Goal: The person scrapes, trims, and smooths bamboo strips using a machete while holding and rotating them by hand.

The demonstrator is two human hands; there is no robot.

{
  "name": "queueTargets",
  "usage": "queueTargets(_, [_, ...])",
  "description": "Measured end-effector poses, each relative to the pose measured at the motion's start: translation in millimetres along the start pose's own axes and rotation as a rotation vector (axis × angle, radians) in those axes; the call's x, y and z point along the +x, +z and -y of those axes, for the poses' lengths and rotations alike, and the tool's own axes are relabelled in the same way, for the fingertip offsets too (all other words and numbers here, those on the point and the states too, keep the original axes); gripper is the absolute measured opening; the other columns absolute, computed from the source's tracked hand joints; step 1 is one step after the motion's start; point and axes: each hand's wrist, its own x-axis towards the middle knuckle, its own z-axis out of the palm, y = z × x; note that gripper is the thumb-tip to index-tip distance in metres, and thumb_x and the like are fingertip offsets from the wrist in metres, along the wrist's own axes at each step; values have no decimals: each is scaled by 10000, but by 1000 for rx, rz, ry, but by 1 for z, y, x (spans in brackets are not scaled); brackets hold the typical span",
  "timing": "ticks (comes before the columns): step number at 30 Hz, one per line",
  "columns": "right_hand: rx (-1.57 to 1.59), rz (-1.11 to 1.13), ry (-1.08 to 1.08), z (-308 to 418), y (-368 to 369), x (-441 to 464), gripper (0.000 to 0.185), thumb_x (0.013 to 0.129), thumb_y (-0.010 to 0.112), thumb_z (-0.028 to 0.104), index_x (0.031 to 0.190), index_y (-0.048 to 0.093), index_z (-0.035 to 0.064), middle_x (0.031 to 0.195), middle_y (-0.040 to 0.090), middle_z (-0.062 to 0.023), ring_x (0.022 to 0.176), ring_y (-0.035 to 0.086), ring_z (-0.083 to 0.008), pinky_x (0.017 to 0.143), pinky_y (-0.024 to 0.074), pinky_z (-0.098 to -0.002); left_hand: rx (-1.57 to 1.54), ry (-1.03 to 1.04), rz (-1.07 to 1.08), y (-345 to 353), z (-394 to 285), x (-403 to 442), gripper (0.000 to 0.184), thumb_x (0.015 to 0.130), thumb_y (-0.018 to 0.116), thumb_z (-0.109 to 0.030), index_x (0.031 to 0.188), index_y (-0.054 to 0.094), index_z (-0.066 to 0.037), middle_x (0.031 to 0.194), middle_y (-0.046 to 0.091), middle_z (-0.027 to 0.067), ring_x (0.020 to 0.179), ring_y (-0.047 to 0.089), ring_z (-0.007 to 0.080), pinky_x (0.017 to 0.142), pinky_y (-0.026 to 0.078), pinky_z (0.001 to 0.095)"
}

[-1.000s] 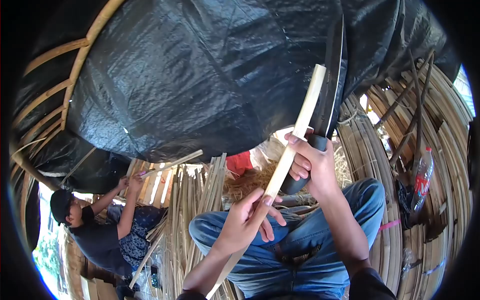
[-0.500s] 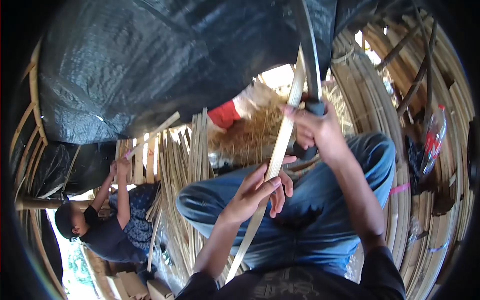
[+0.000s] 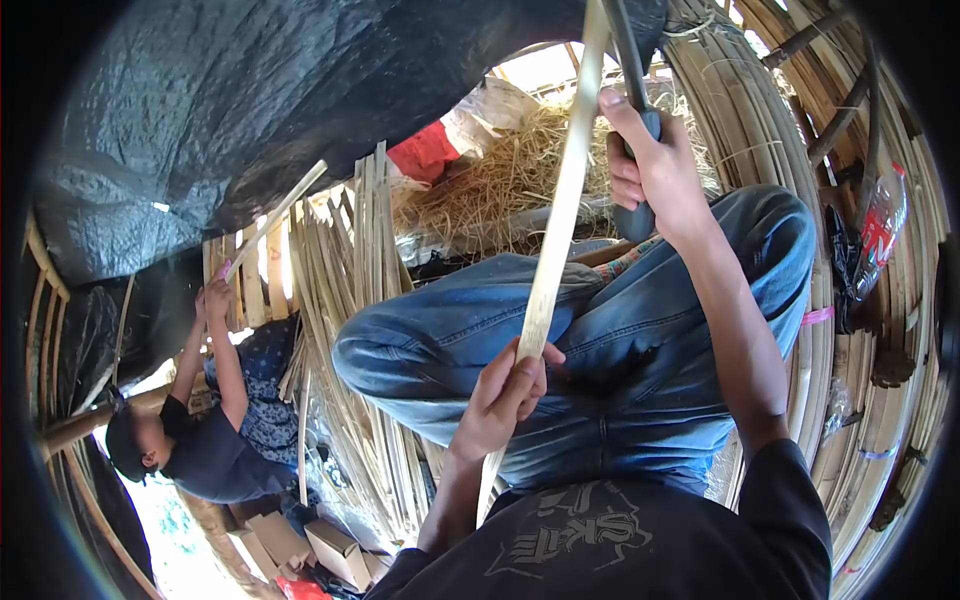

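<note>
A long, pale bamboo strip (image 3: 562, 215) runs from the top of the view down past my waist. My left hand (image 3: 503, 400) is closed around its lower part, thumb on top. My right hand (image 3: 660, 170) grips the dark handle of a large knife (image 3: 633, 70), index finger pointing along it. The blade rises beside the strip's upper end, and its tip is out of view. Whether blade and strip touch there I cannot tell. Both hands are over my crossed legs in blue jeans (image 3: 430, 325).
Bundled bamboo strips (image 3: 345, 370) lie on the left, with more bamboo (image 3: 740, 110) on the right. Beyond my knees is a heap of straw (image 3: 500, 180). A black tarp (image 3: 230, 120) hangs above. To the left a person (image 3: 215, 440) holds another strip. A plastic bottle (image 3: 880, 230) lies at right.
My left hand has closed from loosely spread fingers to a grip lower on the strip. The right hand with the knife has risen in view, and the whole view has shifted.
</note>
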Motion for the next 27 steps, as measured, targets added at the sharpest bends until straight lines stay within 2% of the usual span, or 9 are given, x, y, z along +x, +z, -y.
queueTargets(4, [-279, 178, -176, -19, 16, -10, 694, 994, 469, 638, 948, 691, -18, 469, 423, 49, 398, 414, -59, 384, 312, -268, -132, 1, -86, 0, -24, 5, 339, 1115, 351, -279, 1180, 522, 6, 659, 328, -58, 516, 239, 14, 448, 190, 210])
queueTargets(9, [-618, 235, -528, -36, 24, -17, 553, 974, 570, 557, 931, 688, 18, 469, 488, -19, 392, 515, -153, 419, 410, -340, -82, 61, -172, 1, -43, 2, 346, 1117, 345, -295, 1144, 522, 1, 630, 315, -66, 503, 229, 12, 441, 184, 210])
queueTargets(11, [-872, 179, -889, -30, 25, -23, 521, 942, 628, 541, 973, 672, 23, 476, 521, -67, 407, 588, -229, 437, 458, -375, -64, 72, -191, 3, -44, 1, 341, 1117, 345, -295, 1118, 522, -5, 625, 316, -68, 502, 230, 8, 441, 184, 209])
queueTargets(13, [-991, 217, -907, -20, 23, -28, 512, 911, 670, 534, 1011, 661, 32, 477, 538, -86, 426, 619, -272, 456, 491, -392, 52, 125, -276, 4, -42, 1, 326, 1112, 363, -314, 1065, 509, -25, 606, 297, -62, 476, 230, 11, 416, 177, 213])
queueTargets(15, [-1168, 337, -752, -13, 24, -35, 483, 906, 706, 464, 1061, 654, 9, 621, 636, -128, 509, 660, -310, 511, 505, -390, 63, 126, -313, 2, -40, 2, 315, 1113, 361, -306, 1047, 505, -33, 604, 304, -62, 475, 232, 12, 416, 180, 214])
queueTargets(19, [-1242, 333, -767, -22, 27, -45, 503, 864, 712, 545, 949, 672, 51, 556, 617, -75, 456, 636, -235, 495, 499, -372, 51, 129, -370, 3, -32, 6, 276, 1112, 381, -285, 1010, 505, -60, 632, 325, -88, 514, 241, -13, 457, 168, 196])
queueTargets(20, [-1161, 252, -931, -36, 32, -41, 657, 866, 601, 708, 872, 702, 59, 445, 538, -45, 375, 574, -170, 370, 445, -346, 54, 128, -366, 5, -31, 6, 276, 1112, 381, -285, 1010, 505, -60, 632, 325, -88, 514, 241, -13, 457, 168, 196])
queueTargets(24, [-1189, 253, -1145, -35, 37, -44, 709, 854, 565, 764, 729, 671, 75, 402, 473, -14, 331, 523, -146, 352, 430, -327, 19, 140, -346, 9, -31, 4, 274, 1109, 394, -291, 1010, 510, -63, 668, 345, -91, 530, 251, -20, 468, 171, 181])
queueTargets(27, [-1201, 146, -1062, -39, 26, -25, 717, 864, 535, 780, 664, 651, 101, 398, 452, 11, 311, 474, -128, 321, 396, -325, 23, 92, -383, 7, -34, -7, 273, 1106, 404, -288, 1029, 520, -53, 685, 368, -88, 541, 269, -24, 474, 186, 170])
